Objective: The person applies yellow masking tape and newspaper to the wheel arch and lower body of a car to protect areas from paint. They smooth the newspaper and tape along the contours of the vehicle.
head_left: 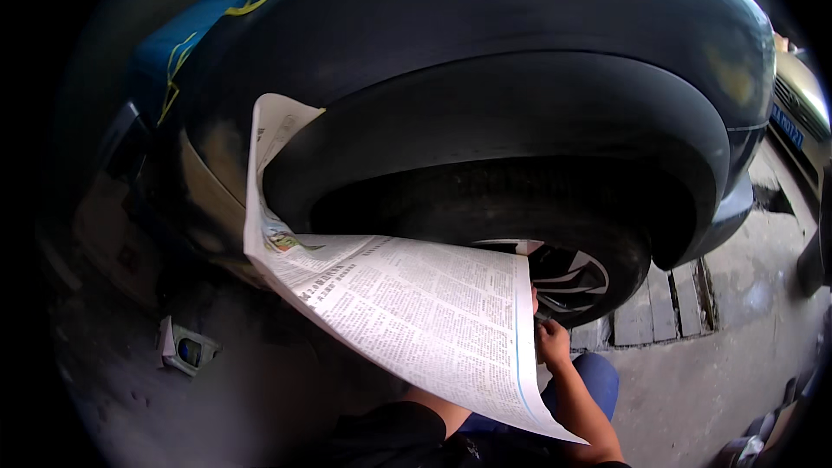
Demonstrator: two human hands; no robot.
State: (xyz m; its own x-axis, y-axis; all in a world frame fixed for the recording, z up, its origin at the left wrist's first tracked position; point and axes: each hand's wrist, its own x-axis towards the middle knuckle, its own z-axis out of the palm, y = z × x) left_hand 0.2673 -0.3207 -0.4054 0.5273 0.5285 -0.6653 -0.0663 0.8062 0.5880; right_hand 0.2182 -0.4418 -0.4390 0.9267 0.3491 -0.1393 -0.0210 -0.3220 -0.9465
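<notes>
The right hand pinches the edge of the large printed newspaper sheet draped over the black car's wheel (left hand hidden, grip unknowable), and loosely tucked, it could slip.

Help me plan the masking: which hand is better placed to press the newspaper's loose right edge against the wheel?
Probably the right hand: it already sits at the newspaper's right edge, beside the wheel. The left hand is hidden behind the sheet.

I see one small open carton, white with a blue patch, lying tilted on the floor at lower left.
</notes>
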